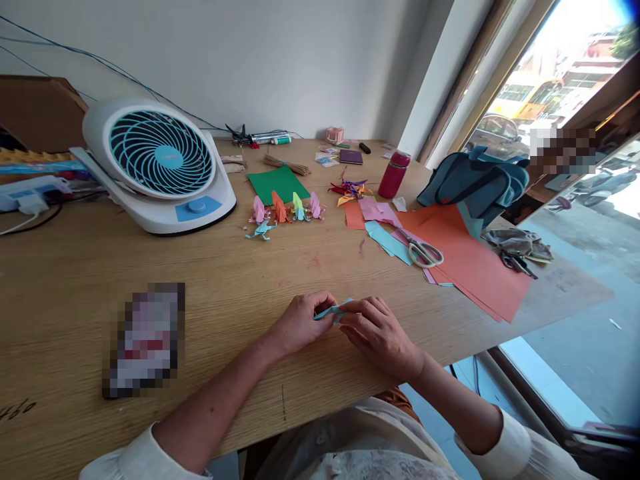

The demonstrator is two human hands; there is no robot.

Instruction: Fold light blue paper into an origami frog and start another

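White sleeves [507,440] lead to the left hand [304,323] and right hand [379,333], both pinching folded blue paper [329,311] near-left of the scissors [416,243], which lie over coloured sheets [470,263], with paper figures [280,211] and fan [167,157] farther left, red bottle [393,177] behind.

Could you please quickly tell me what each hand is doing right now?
Left hand: closed, holding one end of a small light-blue folded paper.
Right hand: fingers pinched on the paper's other end.
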